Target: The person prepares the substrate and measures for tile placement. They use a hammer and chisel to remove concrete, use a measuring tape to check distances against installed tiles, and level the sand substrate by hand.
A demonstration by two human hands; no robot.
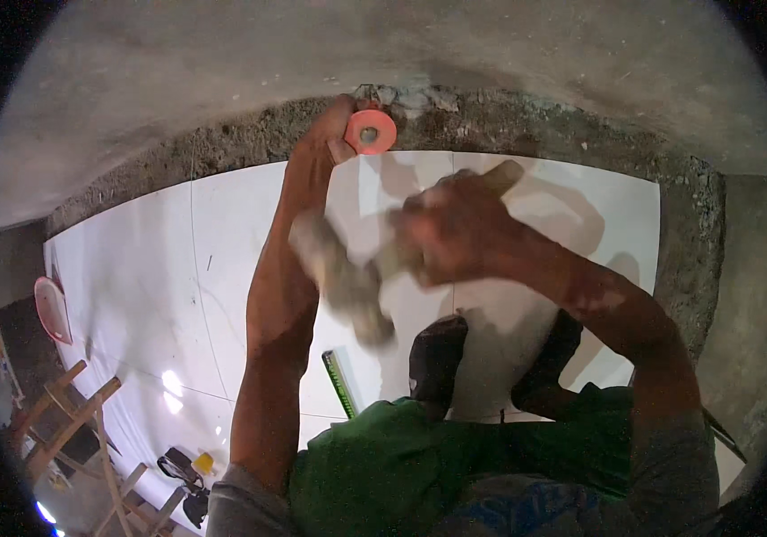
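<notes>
My left hand (338,127) is closed around a chisel, whose round pink-orange guard (387,132) and grey striking end face me. The chisel is at the rough strip along the foot of the wall; its tip is hidden. Nearer to me, my right hand (462,231) grips a hammer (340,282) by its light handle, which sticks out past the far side of the fist. The hammer's head, smeared by motion, is beside my left forearm and apart from the chisel.
Large white tiles (249,224) cover the floor up to the rough, chipped wall strip (544,125). A green level or straightedge (338,383) lies near my knees. Far left are a pink basin (53,309), a wooden frame (74,416) and a black strapped item (182,467).
</notes>
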